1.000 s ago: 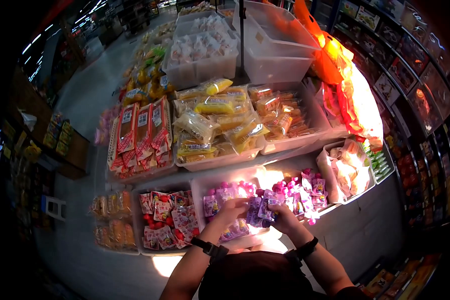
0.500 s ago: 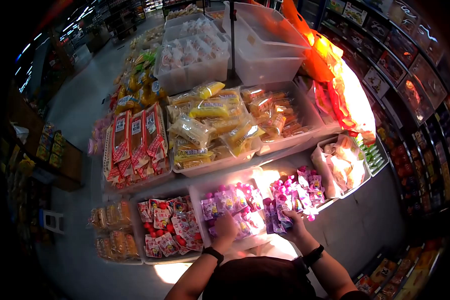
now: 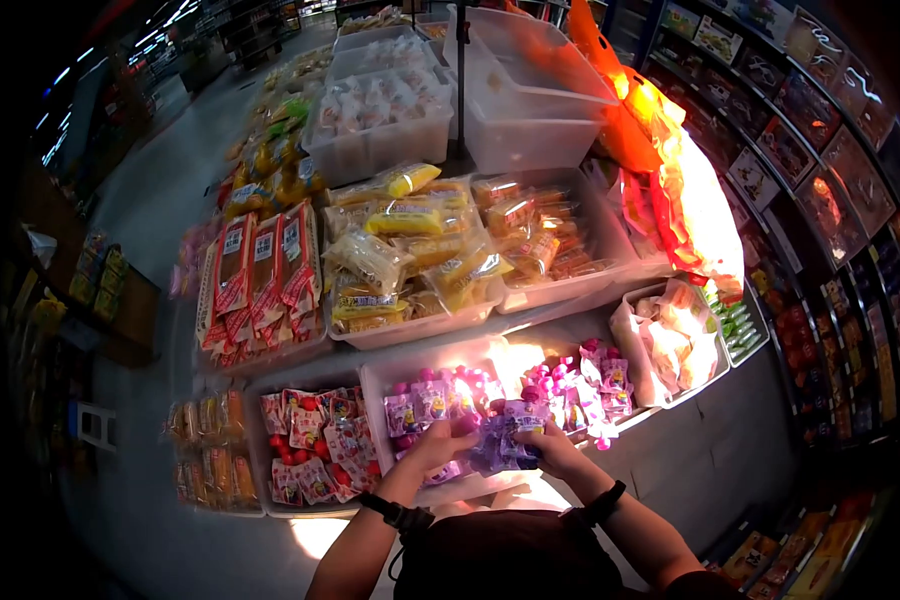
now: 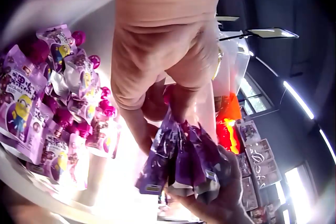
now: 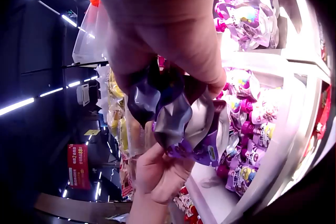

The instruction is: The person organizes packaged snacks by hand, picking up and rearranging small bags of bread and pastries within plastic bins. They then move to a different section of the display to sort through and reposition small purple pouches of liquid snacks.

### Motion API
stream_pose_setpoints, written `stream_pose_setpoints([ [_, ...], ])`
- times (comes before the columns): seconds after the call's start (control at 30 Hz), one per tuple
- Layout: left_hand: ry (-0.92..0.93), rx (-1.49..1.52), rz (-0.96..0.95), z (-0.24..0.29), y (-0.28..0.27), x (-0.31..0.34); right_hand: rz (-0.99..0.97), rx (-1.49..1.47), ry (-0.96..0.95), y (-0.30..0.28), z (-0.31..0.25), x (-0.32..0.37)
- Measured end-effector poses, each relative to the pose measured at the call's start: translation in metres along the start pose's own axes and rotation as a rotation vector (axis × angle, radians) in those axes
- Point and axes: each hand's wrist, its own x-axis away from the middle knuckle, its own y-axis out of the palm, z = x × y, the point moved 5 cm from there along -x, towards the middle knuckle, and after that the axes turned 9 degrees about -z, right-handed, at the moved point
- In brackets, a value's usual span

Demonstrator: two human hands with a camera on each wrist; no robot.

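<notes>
In the head view my left hand (image 3: 433,449) and right hand (image 3: 558,450) meet at a bunch of purple jelly pouches (image 3: 505,440) over the front bins. My right hand grips several pouches side by side, their silvery-purple bottom folds (image 5: 173,121) showing in the right wrist view. Thumb and fingers of my left hand pinch a pouch at its magenta cap (image 4: 168,95), against the others. Beneath lies the white bin (image 3: 375,385) with more purple pouches (image 4: 23,103) printed with a yellow cartoon figure. Another heap of capped pouches (image 3: 595,385) sits just right of it.
Left of the pouch bin stands a bin of red-capped pouches (image 3: 320,440), then packs of bread (image 3: 210,445). Behind are bins of yellow-wrapped snacks (image 3: 410,250) and red-and-white packs (image 3: 260,285). A bag-lined bin (image 3: 670,340) stands right, and stacked plastic tubs (image 3: 530,110) at the back.
My left hand reached down into the pouch bin half a second ago and has come back up to the bunch. My right hand has moved left with its pouches to meet it.
</notes>
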Motion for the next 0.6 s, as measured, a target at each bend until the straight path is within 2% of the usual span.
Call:
stream_pose_setpoints([
  [0.03,0.018,-0.001,0.026,0.006,0.003,-0.001,0.039,0.020,-0.003,0.006,-0.007,0.000],
  [0.17,0.060,0.023,0.117,0.024,0.022,0.001,-0.134,-0.001,0.070,0.013,-0.028,-0.004],
  [0.27,0.104,0.036,0.103,0.031,0.031,-0.011,-0.098,-0.172,0.156,-0.004,-0.038,-0.002],
  [0.33,0.163,0.090,0.056,0.032,0.039,-0.018,-0.091,-0.201,0.148,-0.042,-0.034,0.002],
  [0.4,0.355,0.057,0.122,0.046,0.045,-0.022,-0.078,-0.135,-0.028,-0.035,-0.072,0.018],
  [0.47,0.570,-0.151,0.256,0.060,0.040,-0.018,-0.089,-0.104,-0.071,-0.052,-0.099,0.032],
  [0.53,0.669,-0.293,0.394,0.049,0.013,-0.020,0.118,-0.051,-0.072,-0.104,-0.112,0.052],
  [0.6,0.732,-0.382,0.560,0.043,-0.014,-0.018,0.315,0.183,-0.191,-0.094,-0.152,0.063],
])
